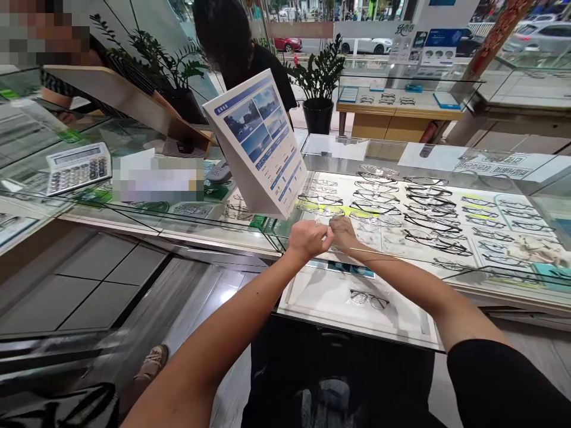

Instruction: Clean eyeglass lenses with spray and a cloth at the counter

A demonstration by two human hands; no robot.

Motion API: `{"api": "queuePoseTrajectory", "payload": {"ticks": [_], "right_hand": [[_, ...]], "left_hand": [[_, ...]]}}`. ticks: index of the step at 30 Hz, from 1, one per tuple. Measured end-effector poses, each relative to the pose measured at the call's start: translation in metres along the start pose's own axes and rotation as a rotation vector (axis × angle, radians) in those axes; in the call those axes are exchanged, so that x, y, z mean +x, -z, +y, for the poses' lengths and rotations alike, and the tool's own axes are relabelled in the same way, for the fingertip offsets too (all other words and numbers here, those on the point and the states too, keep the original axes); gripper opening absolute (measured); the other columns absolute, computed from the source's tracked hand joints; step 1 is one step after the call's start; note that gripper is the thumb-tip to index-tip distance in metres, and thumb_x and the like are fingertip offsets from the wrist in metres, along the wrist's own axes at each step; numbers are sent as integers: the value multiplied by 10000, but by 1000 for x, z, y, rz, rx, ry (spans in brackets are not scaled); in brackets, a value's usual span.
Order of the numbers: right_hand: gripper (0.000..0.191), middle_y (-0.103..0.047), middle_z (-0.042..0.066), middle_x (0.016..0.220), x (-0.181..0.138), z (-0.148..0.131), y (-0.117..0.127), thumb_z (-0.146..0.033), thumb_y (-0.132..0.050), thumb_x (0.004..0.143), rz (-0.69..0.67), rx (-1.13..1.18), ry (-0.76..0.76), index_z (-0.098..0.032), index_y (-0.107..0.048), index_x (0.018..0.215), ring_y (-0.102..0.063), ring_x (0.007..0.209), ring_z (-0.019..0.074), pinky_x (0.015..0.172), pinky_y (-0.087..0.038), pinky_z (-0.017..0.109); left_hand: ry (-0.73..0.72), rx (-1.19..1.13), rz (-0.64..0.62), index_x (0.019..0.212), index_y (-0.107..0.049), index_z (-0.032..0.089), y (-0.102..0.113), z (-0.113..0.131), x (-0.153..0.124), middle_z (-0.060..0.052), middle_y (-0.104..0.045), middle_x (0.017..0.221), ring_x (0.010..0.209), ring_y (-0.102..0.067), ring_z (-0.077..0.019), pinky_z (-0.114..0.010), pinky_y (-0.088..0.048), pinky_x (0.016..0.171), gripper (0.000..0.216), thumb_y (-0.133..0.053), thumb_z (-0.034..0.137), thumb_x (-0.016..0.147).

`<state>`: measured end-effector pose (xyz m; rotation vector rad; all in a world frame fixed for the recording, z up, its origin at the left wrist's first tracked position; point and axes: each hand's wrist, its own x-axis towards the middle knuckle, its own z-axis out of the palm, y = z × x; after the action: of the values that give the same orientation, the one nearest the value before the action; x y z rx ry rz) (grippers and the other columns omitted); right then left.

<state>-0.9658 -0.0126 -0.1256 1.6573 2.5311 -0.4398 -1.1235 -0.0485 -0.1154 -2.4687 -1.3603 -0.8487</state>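
Both fists rest close together at the front edge of the glass display case point(387, 238). My left hand point(308, 241) is closed, thumb toward the other hand. My right hand point(342, 233) is also closed, its fingers curled inward. Anything inside either fist is hidden. Just behind them stands a desk calendar point(272, 148) with blue pictures. Below my forearms, a white drawer tray point(312, 291) sticks out from the case, and in it lies a pair of dark-framed eyeglasses point(369, 299). Rows of eyeglasses point(430, 208) fill the case beyond my hands.
To the left, a calculator point(79, 168) and a telephone handset point(218, 172) sit on the glass counter. A wooden-framed mirror or board point(129, 101) leans there. A person point(243, 50) in black is across the counter, another at far left. A potted plant point(317, 110) stands behind.
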Motion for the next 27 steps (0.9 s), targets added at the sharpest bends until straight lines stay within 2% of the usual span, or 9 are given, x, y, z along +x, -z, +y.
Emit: {"api": "queuePoseTrajectory", "payload": {"ticks": [3,8,12,14,16,18,21,24,27], "right_hand": [[333,-730,259,1418,-42,-1,-7,-240,-648,1036,-68,-8,-40,-82,-746,1311,-672,1356,361,1111,-484,411],[111,-834,139,1173,-119,-2,2,-273,-738,955,-264,3,8,-193,-798,1001,-769,1122,302,843,-501,341],[64,-826,114,1090,-171,-10,43,-273,-754,913,-380,16,51,-247,-734,858,-763,1043,308,752,-457,363],[80,-813,99,1055,-189,-14,74,-265,-748,909,-330,14,56,-262,-709,839,-747,995,302,737,-442,374],[58,-802,97,1038,-195,-14,108,-252,-759,895,-219,6,25,-269,-710,868,-726,950,299,732,-432,382],[65,-790,108,1044,-188,-11,141,-251,-759,902,-41,2,-15,-262,-707,865,-709,958,304,745,-435,384],[87,-773,128,1062,-149,-4,176,-232,-720,933,191,-59,-22,-222,-713,847,-697,997,322,803,-450,396],[95,-763,132,1106,-87,2,188,-236,-705,951,310,-96,-4,-183,-728,875,-684,1038,321,879,-466,410],[93,-763,142,1133,-26,5,183,-218,-694,957,321,-100,-1,-153,-741,910,-680,1060,314,978,-475,439]], "left_hand": [[22,6,-6,550,-664,202,1,1,2,-72,-588,513,548,-494,-189,-362,-236,614,422,-610,300,957],[64,8,-4,530,-673,195,0,2,4,-82,-579,500,525,-462,-186,-360,-202,606,455,-594,323,958],[86,8,-35,552,-712,188,-1,4,5,-105,-624,539,538,-474,-194,-362,-201,609,460,-581,341,966],[103,4,-48,562,-724,186,-1,4,5,-108,-625,545,541,-476,-195,-361,-206,613,458,-582,348,967],[115,-6,-49,572,-731,186,-1,4,6,-106,-626,550,541,-473,-192,-360,-208,616,454,-583,351,968],[117,-20,-49,582,-735,187,-1,4,6,-102,-631,556,536,-465,-187,-358,-204,614,451,-585,359,971],[114,-23,-56,591,-742,187,-1,4,6,-101,-636,559,531,-461,-185,-356,-199,608,459,-579,371,979],[125,-2,-68,600,-756,183,0,5,6,-104,-631,552,533,-480,-193,-356,-206,604,466,-569,362,987],[129,9,-73,599,-757,182,2,5,6,-103,-617,539,533,-495,-199,-354,-211,598,457,-575,352,982]]}}
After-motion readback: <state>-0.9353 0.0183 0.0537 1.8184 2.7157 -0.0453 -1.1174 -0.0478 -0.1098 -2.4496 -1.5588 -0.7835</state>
